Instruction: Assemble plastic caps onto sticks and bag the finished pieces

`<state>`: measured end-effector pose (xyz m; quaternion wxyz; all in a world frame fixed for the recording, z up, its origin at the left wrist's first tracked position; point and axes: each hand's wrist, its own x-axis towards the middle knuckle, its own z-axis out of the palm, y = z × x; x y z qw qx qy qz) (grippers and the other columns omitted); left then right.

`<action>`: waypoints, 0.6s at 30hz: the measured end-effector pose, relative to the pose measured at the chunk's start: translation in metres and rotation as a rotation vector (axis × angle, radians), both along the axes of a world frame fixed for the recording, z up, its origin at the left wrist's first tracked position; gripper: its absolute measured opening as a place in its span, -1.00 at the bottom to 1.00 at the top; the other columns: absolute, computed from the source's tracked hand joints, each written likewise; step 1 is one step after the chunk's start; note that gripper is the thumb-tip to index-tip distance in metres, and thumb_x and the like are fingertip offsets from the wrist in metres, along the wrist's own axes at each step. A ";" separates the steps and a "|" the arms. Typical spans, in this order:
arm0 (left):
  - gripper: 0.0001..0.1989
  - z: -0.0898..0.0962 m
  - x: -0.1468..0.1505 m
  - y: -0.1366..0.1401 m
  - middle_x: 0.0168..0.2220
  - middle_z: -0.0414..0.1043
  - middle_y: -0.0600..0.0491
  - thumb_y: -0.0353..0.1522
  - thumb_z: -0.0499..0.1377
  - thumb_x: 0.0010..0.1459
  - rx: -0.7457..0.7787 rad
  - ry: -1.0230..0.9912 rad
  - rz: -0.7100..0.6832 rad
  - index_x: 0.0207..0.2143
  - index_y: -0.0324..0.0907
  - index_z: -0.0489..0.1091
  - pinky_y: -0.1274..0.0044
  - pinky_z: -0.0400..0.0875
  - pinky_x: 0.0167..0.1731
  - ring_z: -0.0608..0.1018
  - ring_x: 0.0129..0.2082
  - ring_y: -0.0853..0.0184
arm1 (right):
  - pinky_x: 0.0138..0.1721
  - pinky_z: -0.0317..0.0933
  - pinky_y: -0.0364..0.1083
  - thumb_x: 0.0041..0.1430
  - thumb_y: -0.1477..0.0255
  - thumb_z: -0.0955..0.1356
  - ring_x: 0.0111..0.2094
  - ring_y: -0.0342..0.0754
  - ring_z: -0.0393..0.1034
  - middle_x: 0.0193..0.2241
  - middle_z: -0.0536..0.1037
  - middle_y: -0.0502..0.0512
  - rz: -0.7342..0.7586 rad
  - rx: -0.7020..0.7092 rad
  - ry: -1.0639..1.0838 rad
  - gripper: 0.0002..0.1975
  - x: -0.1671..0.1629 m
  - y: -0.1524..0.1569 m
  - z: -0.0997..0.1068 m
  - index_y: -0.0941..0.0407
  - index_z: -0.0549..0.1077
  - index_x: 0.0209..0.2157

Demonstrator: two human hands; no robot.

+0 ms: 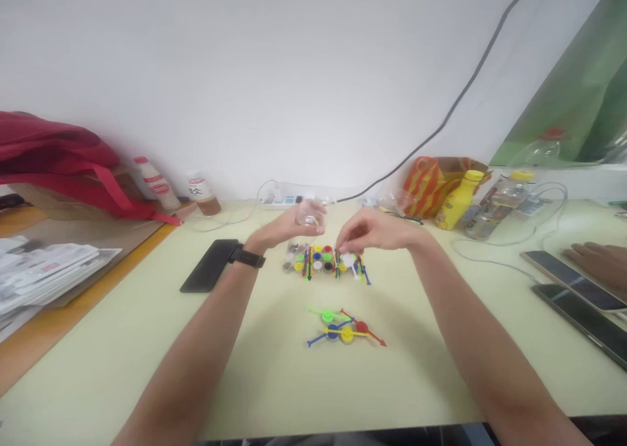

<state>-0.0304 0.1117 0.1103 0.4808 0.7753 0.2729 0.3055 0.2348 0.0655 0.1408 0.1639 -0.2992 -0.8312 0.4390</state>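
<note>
Pale yellow covers the bench (274, 387); four overlapping arrow spinners (347, 334) lie towards its near edge, with a row of coloured discs and arrows (317, 256) farther in. My left hand (288, 226) curls its fingers around a clear plastic piece (309, 217); my right hand (376, 229) has its fingertips together at the row, but I cannot tell whether they pinch anything. I judge that a brushing knuckle could scatter the row, or slick plastic slip from a loose left grip
</note>
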 end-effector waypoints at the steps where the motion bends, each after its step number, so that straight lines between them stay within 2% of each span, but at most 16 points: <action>1: -0.49 0.001 0.000 0.000 -0.18 0.48 -0.01 -0.22 0.41 0.06 0.005 0.023 -0.029 0.04 -0.13 0.39 0.43 0.41 -0.19 0.54 -0.23 0.28 | -0.37 0.37 -0.14 0.11 0.24 0.50 -0.41 -0.08 0.50 -0.41 0.65 0.11 -0.058 0.036 0.053 -0.71 0.010 -0.002 0.007 0.16 0.66 -0.22; 6: -0.47 0.003 0.005 -0.003 -0.17 0.48 -0.02 -0.20 0.40 0.07 0.037 0.085 -0.113 0.05 -0.11 0.37 0.40 0.40 -0.18 0.53 -0.19 0.23 | -0.45 0.39 -0.09 0.01 0.21 0.57 -0.49 -0.08 0.47 -0.49 0.62 0.07 -0.441 0.267 0.472 -0.71 0.047 -0.004 0.024 0.08 0.68 -0.27; 8: -0.46 0.002 0.010 -0.006 -0.18 0.48 -0.02 -0.19 0.41 0.04 0.037 0.097 -0.118 0.04 -0.12 0.38 0.42 0.41 -0.22 0.54 -0.21 0.23 | -0.42 0.44 -0.06 -0.01 0.21 0.58 -0.44 -0.06 0.52 -0.44 0.63 0.08 -0.576 0.345 0.640 -0.71 0.049 -0.003 0.025 0.06 0.67 -0.26; 10: -0.44 0.001 0.016 -0.009 -0.21 0.49 -0.02 -0.19 0.43 0.01 0.036 0.099 -0.120 0.04 -0.13 0.39 0.43 0.40 -0.26 0.54 -0.26 0.25 | -0.38 0.48 -0.04 -0.01 0.22 0.58 -0.38 -0.02 0.56 -0.37 0.65 0.10 -0.648 0.390 0.704 -0.71 0.043 -0.004 0.025 0.06 0.66 -0.26; 12: -0.41 0.000 0.022 -0.012 -0.24 0.49 -0.01 -0.19 0.45 -0.02 0.041 0.089 -0.112 0.04 -0.14 0.39 0.44 0.40 -0.27 0.54 -0.30 0.27 | -0.35 0.49 -0.03 0.00 0.22 0.57 -0.33 0.02 0.57 -0.36 0.65 0.12 -0.643 0.407 0.667 -0.72 0.035 -0.006 0.026 0.08 0.66 -0.28; 18: -0.42 -0.001 0.036 -0.021 -0.25 0.48 0.00 -0.23 0.48 -0.08 0.046 0.012 -0.039 -0.01 -0.16 0.43 0.46 0.38 -0.29 0.53 -0.32 0.29 | -0.25 0.45 -0.03 0.06 0.24 0.55 -0.32 0.00 0.54 -0.37 0.65 0.11 -0.427 0.346 0.495 -0.77 0.015 -0.014 0.026 0.10 0.68 -0.30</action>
